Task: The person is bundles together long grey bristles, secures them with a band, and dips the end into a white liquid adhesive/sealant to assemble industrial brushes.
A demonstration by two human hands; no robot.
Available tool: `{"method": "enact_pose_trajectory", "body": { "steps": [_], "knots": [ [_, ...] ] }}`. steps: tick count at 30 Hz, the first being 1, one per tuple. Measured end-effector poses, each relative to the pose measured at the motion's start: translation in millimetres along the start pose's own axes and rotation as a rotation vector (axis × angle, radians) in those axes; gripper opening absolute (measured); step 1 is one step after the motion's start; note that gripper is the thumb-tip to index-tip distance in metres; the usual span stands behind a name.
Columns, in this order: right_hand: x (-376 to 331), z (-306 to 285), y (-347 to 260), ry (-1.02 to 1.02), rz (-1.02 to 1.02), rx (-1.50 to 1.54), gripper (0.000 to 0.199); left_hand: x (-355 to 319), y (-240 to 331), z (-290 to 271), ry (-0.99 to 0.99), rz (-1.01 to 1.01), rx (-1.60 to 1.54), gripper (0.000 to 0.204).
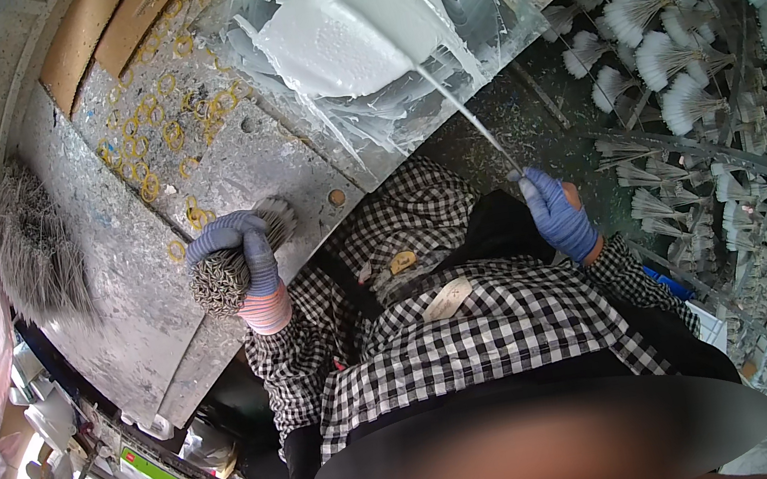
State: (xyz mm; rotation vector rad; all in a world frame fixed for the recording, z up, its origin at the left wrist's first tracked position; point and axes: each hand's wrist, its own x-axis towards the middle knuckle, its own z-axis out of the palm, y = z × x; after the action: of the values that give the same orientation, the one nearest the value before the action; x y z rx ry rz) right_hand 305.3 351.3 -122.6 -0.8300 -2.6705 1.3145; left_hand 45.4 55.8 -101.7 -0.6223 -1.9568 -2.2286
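Note:
My left hand (243,248), in a blue-grey glove with a pink striped cuff, is wrapped round a thick bundle of thin grey wires (221,285) over the metal-topped table. Curled ends of the bundle face me; its far end fans out past my fingers. My right hand (557,213), in a similar glove, is closed on the near end of a long thin rod (466,111). The rod slants away from me to a mass of thick white paste (335,39). The paste lies on a smeared sheet (508,11) at the table's far side.
Yellow rubber bands (173,133) lie scattered over the tabletop (231,174). A heap of grey wires (38,247) sits at the left. On the right, racks hold several fan-shaped bundles with white tips (662,56). Cardboard pieces (91,40) lie at the far left.

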Motion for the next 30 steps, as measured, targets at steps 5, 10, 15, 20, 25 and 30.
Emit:
{"method": "enact_pose_trajectory", "body": {
  "steps": [5,10,15,20,25,30],
  "knots": [
    [-1,7,2,0.020,-0.170,0.038,0.021,0,1,-1,-0.012,-0.010,-0.003,0.025],
    [8,5,-1,-0.009,-0.131,0.017,0.022,-1,0,-1,0.000,-0.033,-0.044,0.028],
    [14,8,-6,0.002,-0.126,0.022,0.022,0,2,0,0.001,-0.042,-0.038,0.028],
    [9,13,-6,-0.008,-0.192,0.047,0.021,-1,0,-2,-0.005,-0.023,-0.027,0.029],
    [9,20,-6,-0.045,-0.179,0.043,0.021,0,-1,-3,-0.018,-0.016,-0.027,0.028],
    [14,26,-5,-0.096,-0.133,0.050,0.022,0,0,0,-0.012,-0.021,-0.062,0.028]
  ]
}}
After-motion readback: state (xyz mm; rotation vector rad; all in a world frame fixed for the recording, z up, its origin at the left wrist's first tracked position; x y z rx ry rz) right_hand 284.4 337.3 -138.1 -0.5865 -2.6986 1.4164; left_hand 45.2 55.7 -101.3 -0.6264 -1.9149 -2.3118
